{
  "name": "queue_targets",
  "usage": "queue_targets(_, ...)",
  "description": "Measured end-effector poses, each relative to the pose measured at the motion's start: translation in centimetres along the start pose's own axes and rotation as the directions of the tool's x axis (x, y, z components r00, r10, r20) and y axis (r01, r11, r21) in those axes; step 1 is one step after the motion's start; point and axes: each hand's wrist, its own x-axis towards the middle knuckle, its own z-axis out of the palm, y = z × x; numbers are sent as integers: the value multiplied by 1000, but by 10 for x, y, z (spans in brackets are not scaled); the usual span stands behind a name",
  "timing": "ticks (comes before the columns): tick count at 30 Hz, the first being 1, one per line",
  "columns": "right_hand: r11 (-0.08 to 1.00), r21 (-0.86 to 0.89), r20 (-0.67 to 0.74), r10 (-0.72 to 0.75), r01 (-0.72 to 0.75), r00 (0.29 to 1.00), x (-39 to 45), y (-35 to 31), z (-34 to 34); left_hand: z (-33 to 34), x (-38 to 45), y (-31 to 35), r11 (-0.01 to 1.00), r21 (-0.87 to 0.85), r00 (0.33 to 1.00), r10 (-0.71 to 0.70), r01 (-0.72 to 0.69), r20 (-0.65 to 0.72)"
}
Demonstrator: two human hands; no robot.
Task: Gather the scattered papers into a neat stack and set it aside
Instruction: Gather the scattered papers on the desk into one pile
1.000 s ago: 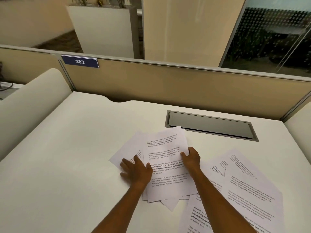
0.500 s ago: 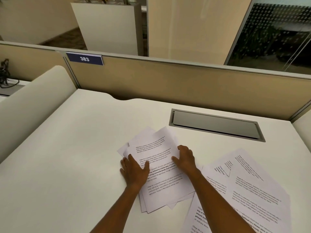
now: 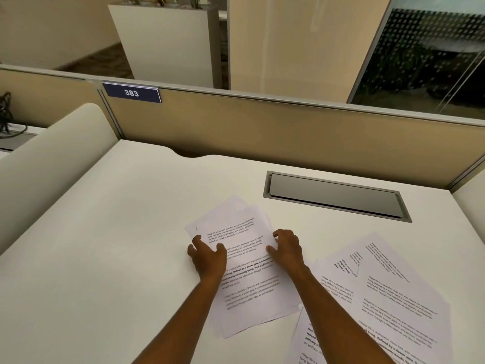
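Note:
A loose pile of printed white papers (image 3: 249, 292) lies on the white desk (image 3: 105, 245), tilted a little to the left, its edges nearly lined up. My left hand (image 3: 208, 256) presses against the pile's left edge, fingers curled on it. My right hand (image 3: 286, 248) holds the right edge near the top, fingers bent over the sheets. More printed sheets (image 3: 393, 298) lie spread and overlapping at the lower right, partly under my right forearm.
A grey metal cable hatch (image 3: 336, 195) is set into the desk behind the papers. A tan partition (image 3: 262, 132) with a blue "383" tag (image 3: 131, 92) closes the back. Curved white dividers (image 3: 47, 158) flank both sides.
Both hands have pushed inward, squeezing the fanned sheets into a narrower, more even pile. The view has shifted slightly.

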Motion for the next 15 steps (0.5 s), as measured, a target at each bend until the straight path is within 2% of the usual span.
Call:
queue_targets(6, 998, -46, 33, 45, -43, 998, 0, -2, -4, -5, -2, 12, 994, -58, 995, -99, 97, -23)
queue_targets(15, 991, 65, 46, 116, -119, 992, -4, -3, -1, -17, 11, 15, 948, -201, 968, -235, 248, 86)
